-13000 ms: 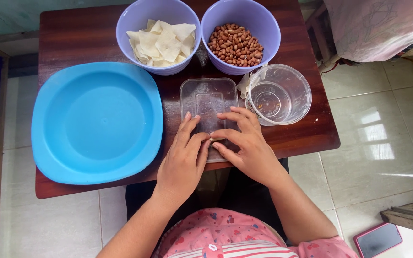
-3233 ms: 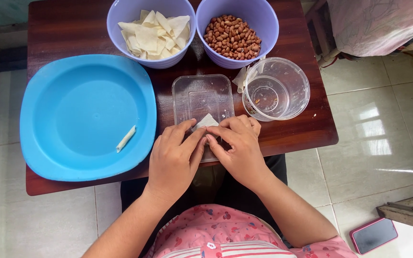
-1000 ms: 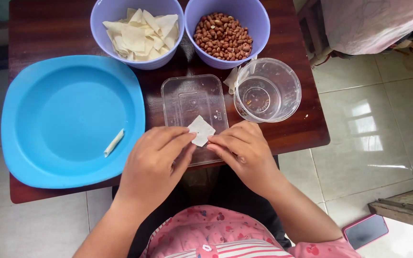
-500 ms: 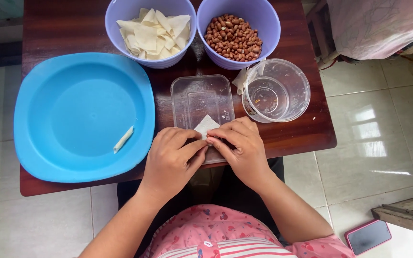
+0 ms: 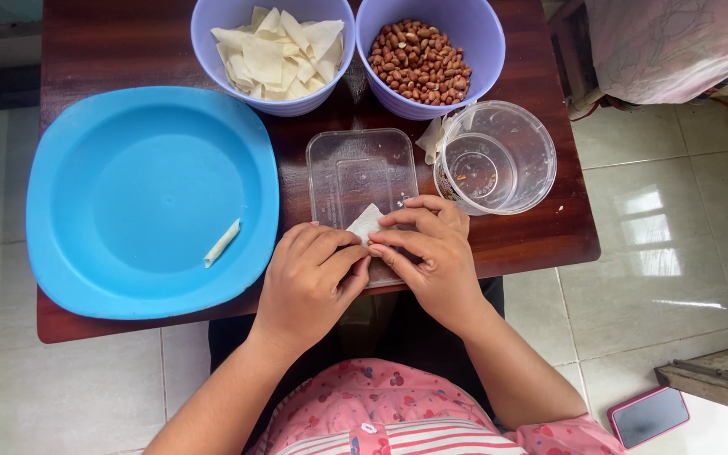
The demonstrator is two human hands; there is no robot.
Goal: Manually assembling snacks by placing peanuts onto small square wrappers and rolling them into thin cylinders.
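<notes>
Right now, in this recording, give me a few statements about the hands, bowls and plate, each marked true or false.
1. Both hands, left hand and right hand, pinch a pale wrapper piece over the clear rectangular lid. True.
2. The blue plate holds three rolled pieces. False: only one rolled piece lies on it.
3. The right-side purple bowl holds peanuts. True.
4. The clear round container is full of peanuts. False: it looks nearly empty.
5. The other purple bowl holds pale wrapper pieces. True.
</notes>
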